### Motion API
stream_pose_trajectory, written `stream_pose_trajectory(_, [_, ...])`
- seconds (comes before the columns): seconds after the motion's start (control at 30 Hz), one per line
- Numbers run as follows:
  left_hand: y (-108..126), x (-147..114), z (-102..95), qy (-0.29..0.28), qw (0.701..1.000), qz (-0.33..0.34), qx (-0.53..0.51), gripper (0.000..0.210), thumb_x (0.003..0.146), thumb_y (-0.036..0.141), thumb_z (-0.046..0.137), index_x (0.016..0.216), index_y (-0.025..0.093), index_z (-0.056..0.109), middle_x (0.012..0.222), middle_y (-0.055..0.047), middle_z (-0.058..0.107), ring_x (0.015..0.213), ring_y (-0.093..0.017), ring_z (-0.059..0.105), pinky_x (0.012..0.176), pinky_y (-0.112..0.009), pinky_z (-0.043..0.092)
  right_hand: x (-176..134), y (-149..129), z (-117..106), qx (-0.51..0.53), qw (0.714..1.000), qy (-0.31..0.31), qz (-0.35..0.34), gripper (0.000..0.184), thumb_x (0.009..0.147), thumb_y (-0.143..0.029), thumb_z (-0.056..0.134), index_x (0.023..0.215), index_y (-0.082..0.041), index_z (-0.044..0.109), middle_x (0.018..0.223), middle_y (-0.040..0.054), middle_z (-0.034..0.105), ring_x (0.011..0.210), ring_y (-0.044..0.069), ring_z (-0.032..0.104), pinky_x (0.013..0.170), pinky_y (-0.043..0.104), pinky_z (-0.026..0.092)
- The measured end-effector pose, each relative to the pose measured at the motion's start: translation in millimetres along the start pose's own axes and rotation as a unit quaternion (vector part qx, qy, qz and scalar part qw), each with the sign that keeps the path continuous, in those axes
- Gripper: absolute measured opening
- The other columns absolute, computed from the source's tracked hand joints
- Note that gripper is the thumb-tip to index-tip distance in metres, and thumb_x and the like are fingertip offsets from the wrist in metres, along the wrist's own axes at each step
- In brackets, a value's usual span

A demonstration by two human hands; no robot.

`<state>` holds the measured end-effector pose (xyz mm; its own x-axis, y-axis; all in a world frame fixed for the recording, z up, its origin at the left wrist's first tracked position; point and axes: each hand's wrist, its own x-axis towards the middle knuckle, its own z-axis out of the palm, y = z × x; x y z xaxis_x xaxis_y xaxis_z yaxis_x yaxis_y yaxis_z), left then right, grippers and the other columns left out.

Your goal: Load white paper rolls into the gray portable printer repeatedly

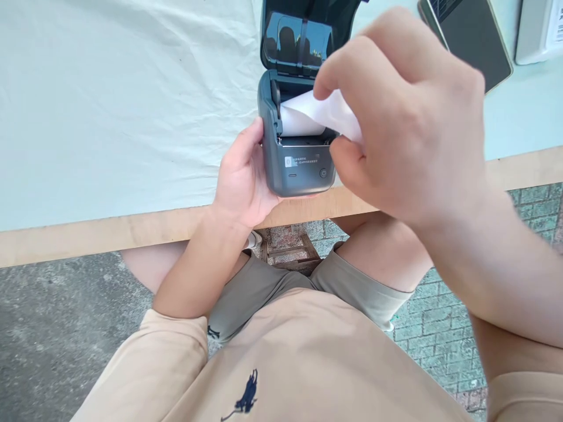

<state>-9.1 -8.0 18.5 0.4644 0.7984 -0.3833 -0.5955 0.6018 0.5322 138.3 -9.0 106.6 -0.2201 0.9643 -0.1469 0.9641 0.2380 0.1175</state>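
A small dark grey label printer (pixel 303 176) is held near the table's front edge, its lid (pixel 308 35) swung up and back. My left hand (pixel 244 176) grips the printer from the left side and below, thumb along its wall. Inside the open bay lies a roll of white paper (pixel 303 122). My right hand (pixel 404 111) is over the printer's right side, pinching the loose end of the paper (pixel 341 114) between thumb and fingers. That end is lifted off the roll toward the right. The hand hides the bay's right part.
White cloth covers the table (pixel 123 105), whose bare wooden edge (pixel 109 234) runs across in front of me. A dark flat device (pixel 477 41) lies at the upper right, with a white box-like object (pixel 534 35) beyond it.
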Motion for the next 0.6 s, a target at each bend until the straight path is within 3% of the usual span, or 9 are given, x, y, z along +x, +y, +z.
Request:
stream_pose_trajectory(0.1, [-0.6,0.5,-1.9,-0.008,1.0,-0.004,-0.005,0.038,0.104,0.044,0.041,0.097,0.022,0.071,0.102,-0.006,0.077,0.142,-0.033,0.053,0.113,-0.049,0.054,-13.8,-3.2,24.2,0.044,0.984,0.158,-0.069,0.023,0.08,-0.008,0.046,0.097,-0.021,0.054,0.092,0.0073,0.06,0.084,0.025,0.064,0.063,0.036,0.044])
stream_pose_trajectory(0.17, [-1.3,1.0,-2.5,0.005,1.0,0.002,0.001,0.036,0.103,0.045,0.043,0.096,0.023,0.07,0.101,-0.006,0.076,0.14,-0.034,0.056,0.111,-0.048,0.055,-21.5,-5.4,41.9,0.088,0.954,0.262,-0.117,0.021,0.082,-0.007,0.046,0.097,-0.022,0.05,0.085,0.0048,0.058,0.08,0.023,0.063,0.063,0.036,0.046])
stream_pose_trajectory(0.2, [-1.7,1.3,-2.6,0.009,1.0,0.007,0.004,0.034,0.103,0.044,0.044,0.097,0.023,0.07,0.103,-0.005,0.076,0.138,-0.034,0.057,0.11,-0.046,0.056,-24.3,-6.7,49.6,0.114,0.944,0.281,-0.129,0.021,0.085,-0.009,0.047,0.1,-0.023,0.049,0.086,0.0041,0.059,0.084,0.023,0.065,0.067,0.037,0.05])
stream_pose_trajectory(0.3, [-2.0,2.7,-2.5,0.0,1.0,0.021,-0.004,0.033,0.103,0.04,0.043,0.102,0.022,0.07,0.111,-0.005,0.076,0.137,-0.032,0.058,0.11,-0.041,0.055,-28.0,-10.5,65.4,0.188,0.93,0.285,-0.137,0.023,0.093,-0.024,0.053,0.115,-0.024,0.046,0.104,0.0061,0.066,0.108,0.025,0.068,0.089,0.043,0.059])
stream_pose_trajectory(0.47, [0.6,2.2,-3.9,-0.032,0.999,0.007,-0.027,0.043,0.104,0.046,0.036,0.11,0.019,0.07,0.115,-0.006,0.076,0.146,-0.032,0.049,0.115,-0.042,0.051,-30.4,-14.3,77.0,0.228,0.921,0.272,-0.157,0.05,0.095,-0.044,0.06,0.134,-0.019,0.041,0.134,0.0126,0.067,0.138,0.03,0.058,0.114,0.047,0.051])
stream_pose_trajectory(0.53, [0.2,0.3,-6.7,-0.054,0.998,0.007,-0.014,0.042,0.101,0.051,0.045,0.113,0.019,0.069,0.119,-0.006,0.075,0.149,-0.032,0.047,0.115,-0.041,0.051,-34.5,-15.6,80.5,0.22,0.929,0.257,-0.15,0.052,0.097,-0.049,0.055,0.138,-0.02,0.041,0.143,0.0135,0.062,0.142,0.031,0.055,0.116,0.05,0.047])
stream_pose_trajectory(0.6, [-2.2,-1.8,-10.4,-0.064,0.998,0.013,0.002,0.03,0.094,0.044,0.063,0.115,0.022,0.067,0.119,-0.003,0.074,0.142,-0.03,0.054,0.112,-0.037,0.052,-39.6,-15.8,82.4,0.228,0.929,0.25,-0.149,0.054,0.098,-0.051,0.051,0.143,-0.023,0.038,0.149,0.0124,0.058,0.145,0.031,0.052,0.119,0.054,0.042])
